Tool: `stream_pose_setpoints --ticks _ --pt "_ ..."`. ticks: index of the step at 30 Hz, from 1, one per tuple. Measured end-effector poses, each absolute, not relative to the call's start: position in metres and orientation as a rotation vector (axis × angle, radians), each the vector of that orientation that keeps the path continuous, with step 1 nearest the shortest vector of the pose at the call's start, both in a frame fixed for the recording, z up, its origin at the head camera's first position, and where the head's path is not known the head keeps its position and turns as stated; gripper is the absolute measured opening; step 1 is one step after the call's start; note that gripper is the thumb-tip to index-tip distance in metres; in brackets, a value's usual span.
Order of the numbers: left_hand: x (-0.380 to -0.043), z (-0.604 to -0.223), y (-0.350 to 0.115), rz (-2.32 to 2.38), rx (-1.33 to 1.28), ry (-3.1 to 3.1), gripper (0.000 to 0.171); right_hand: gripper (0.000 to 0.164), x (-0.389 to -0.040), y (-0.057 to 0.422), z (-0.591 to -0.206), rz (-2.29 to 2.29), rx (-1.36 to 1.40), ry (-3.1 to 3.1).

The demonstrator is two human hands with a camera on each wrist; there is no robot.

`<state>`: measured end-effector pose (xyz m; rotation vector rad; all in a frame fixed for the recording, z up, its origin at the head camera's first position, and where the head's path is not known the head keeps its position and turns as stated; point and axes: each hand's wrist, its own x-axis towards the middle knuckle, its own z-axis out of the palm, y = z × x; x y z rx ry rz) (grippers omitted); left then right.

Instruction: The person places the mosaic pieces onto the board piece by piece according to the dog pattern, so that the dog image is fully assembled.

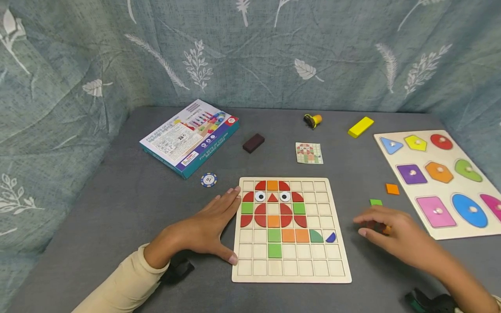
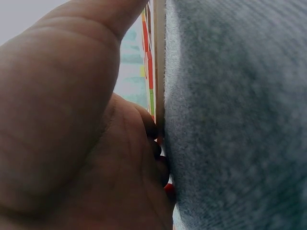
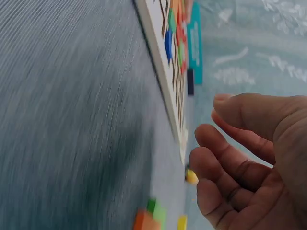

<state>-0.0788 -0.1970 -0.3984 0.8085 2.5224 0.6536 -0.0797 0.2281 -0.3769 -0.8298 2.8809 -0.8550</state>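
hands at the wooden grid board

head view: left hand (image 1: 209,226) lies flat, fingers spread, against the left edge of the pale wooden board (image 1: 288,274). right hand (image 1: 395,234) hovers right of it, fingers loosely curved, over a small orange tile (image 1: 386,229).
left wrist: palm meets the board's thin edge (image 2: 159,67) on fuzzy grey cloth (image 2: 240,120).
right wrist: blurred; fingers (image 3: 225,163) relaxed, holding nothing.

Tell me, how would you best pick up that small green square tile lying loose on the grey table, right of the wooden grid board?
Pinch the small green square tile by two opposite edges, coming straight down from above. It lies flat and thin on the soft grey table, so only its edges offer a hold. The right hand is nearest, hovering just in front of it.
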Motion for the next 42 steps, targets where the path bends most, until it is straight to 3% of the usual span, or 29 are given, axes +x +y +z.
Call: stream_pose_setpoints --ticks 19,42 --pt "-0.081 -0.393 -0.194 0.616 0.832 2.534 0.134 0.041 -0.074 0.293 -0.394 -0.626 -0.635 3.118" --pt "-0.076 -0.397 -0.198 0.626 0.814 2.539 0.134 0.023 -0.086 0.279 -0.398 -0.566 -0.647 3.012"
